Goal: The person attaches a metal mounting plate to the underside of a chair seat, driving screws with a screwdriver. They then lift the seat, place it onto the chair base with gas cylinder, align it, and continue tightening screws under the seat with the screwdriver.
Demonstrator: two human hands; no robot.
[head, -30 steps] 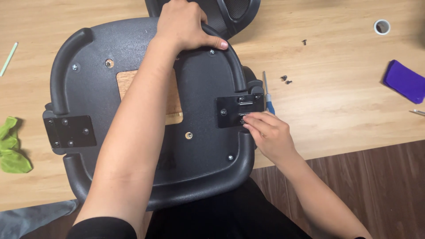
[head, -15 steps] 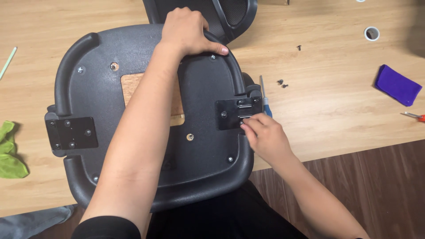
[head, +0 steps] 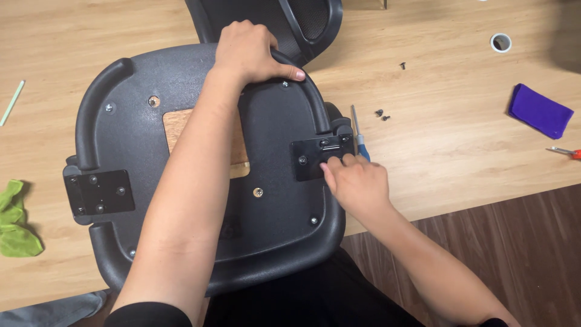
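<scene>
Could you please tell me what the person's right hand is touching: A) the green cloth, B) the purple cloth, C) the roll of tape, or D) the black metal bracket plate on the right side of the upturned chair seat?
D: the right hand has its fingertips on the black bracket plate of the chair seat, far from both cloths and the tape.

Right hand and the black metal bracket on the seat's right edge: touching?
Touching. The head view shows the right hand with fingertips pressed onto the black metal bracket, no gap visible.
</scene>
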